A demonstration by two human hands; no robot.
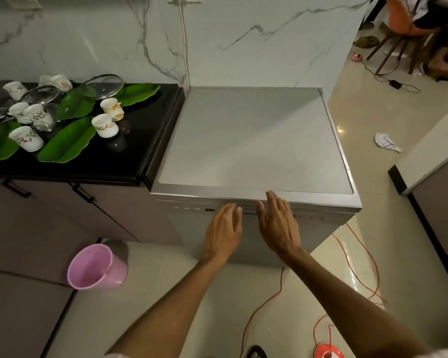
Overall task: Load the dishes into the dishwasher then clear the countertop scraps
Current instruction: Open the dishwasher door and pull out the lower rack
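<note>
We're reaching both hands, left hand (224, 228) and right hand (277, 223), fingers straight, holding nothing, toward dishwasher (254, 202) door edge; hooking fingertips under lip, pulling down evenly.

Brushed matt metal on the dishwasher (254, 140); left of it a glossy black countertop (130, 153) carrying glazed ceramic cups (105, 125), glass lids (101, 86), waxy green leaves (67, 140).

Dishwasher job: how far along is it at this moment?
Nothing looks done yet: the dishwasher is closed, and cups, glass lids and green leaves lie on the black counter. In hand: left hand and right hand, both open, reach the door's top edge. Left: opening, loading, clearing scraps.
</note>
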